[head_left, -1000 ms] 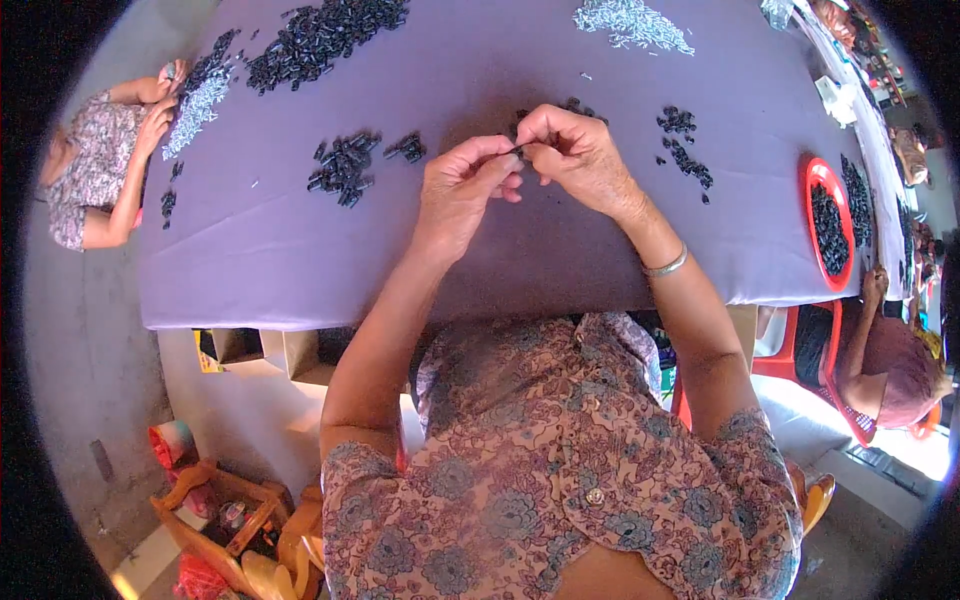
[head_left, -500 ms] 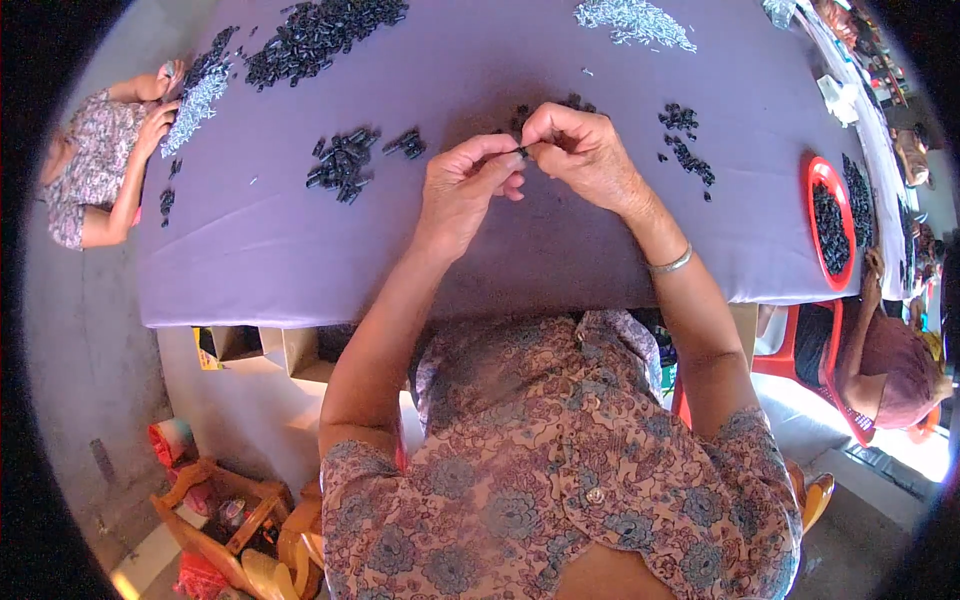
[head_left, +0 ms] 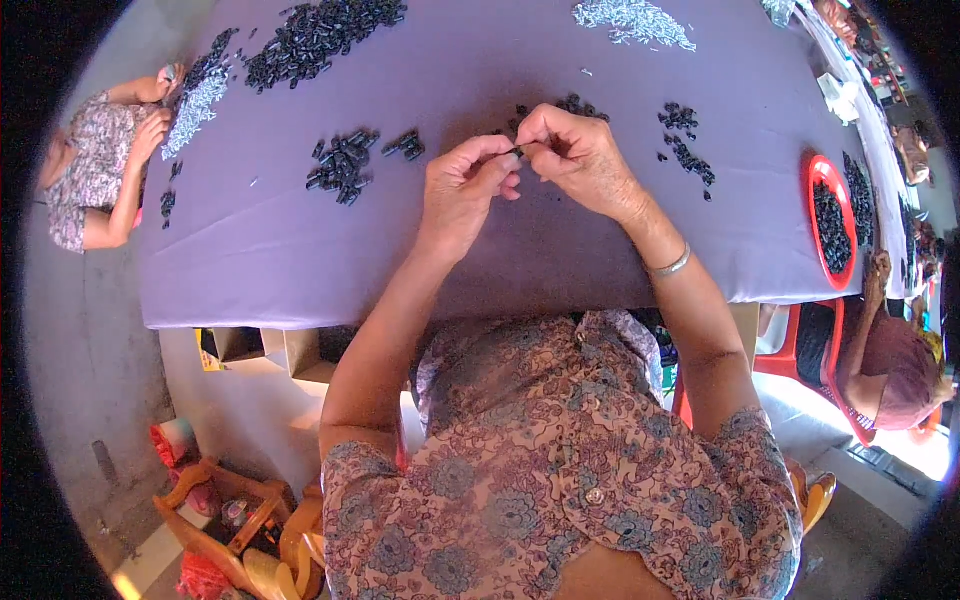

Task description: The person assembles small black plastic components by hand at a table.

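Above the purple tablecloth [head_left: 480, 255] my two hands meet fingertip to fingertip. My left hand [head_left: 468, 180] pinches a small black piece [head_left: 517, 152] between thumb and forefinger. The fingertips of my right hand [head_left: 575, 155] are closed at the other end of that piece; whether they grip it or something tiny on it is hidden. To the left of my hands lies a pile of small black cylindrical pieces [head_left: 343, 167], with a smaller cluster [head_left: 405, 145] beside it. Black pieces [head_left: 578, 106] also lie just beyond my right hand, and more [head_left: 688, 155] are scattered to its right.
A large black heap [head_left: 325, 40] lies at the far left, a heap of small silvery pieces [head_left: 635, 22] at the far right. A red bowl [head_left: 847, 225] of black pieces stands near the right edge. Other people sit left [head_left: 100, 170] and right [head_left: 885, 360]. Below left is a wooden chair [head_left: 230, 530].
My right fingertips have shifted very slightly left at the small black piece. My left hand stays almost where it was, and the piles are unchanged.
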`<state>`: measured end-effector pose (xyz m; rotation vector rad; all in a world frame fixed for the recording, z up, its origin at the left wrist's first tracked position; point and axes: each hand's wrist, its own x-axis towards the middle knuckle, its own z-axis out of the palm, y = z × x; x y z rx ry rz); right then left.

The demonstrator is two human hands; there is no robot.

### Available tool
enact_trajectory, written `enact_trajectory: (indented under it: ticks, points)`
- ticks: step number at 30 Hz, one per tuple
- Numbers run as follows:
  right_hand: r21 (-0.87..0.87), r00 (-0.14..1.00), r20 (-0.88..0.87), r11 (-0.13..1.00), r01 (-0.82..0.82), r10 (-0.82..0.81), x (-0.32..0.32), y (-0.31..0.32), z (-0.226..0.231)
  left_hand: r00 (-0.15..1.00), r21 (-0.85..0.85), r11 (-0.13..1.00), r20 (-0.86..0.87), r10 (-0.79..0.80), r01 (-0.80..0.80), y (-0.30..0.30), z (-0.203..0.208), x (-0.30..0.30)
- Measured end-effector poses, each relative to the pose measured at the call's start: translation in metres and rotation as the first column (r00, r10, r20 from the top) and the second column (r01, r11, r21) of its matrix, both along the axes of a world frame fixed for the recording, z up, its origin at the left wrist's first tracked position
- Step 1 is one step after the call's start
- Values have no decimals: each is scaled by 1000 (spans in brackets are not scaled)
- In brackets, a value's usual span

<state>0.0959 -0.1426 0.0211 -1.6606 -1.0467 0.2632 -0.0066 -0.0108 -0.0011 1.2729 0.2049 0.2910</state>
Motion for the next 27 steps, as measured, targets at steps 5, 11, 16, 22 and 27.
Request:
enact_trajectory:
  ticks: [5,11,16,22,27]
  points:
    - [-40,985,171,999,25,-18,-1,0,3,999,39,999,-2,37,-37,-1,-1,-1]
    - [24,999,38,1000,-15,15,3,2,-7,999,46,998,29,46,-47,-1,-4,1]
    - [-12,990,-108,996,-91,89,3,-2,-3,997,147,986,22,71,-74,-3,-7,1]
    - [7,973,-168,987,-162,161,6,-4,-9,996,224,971,31,80,-85,-7,-8,-1]
    - [-20,971,-203,991,-136,129,2,-3,-6,994,218,970,22,110,-112,-8,-10,-2]
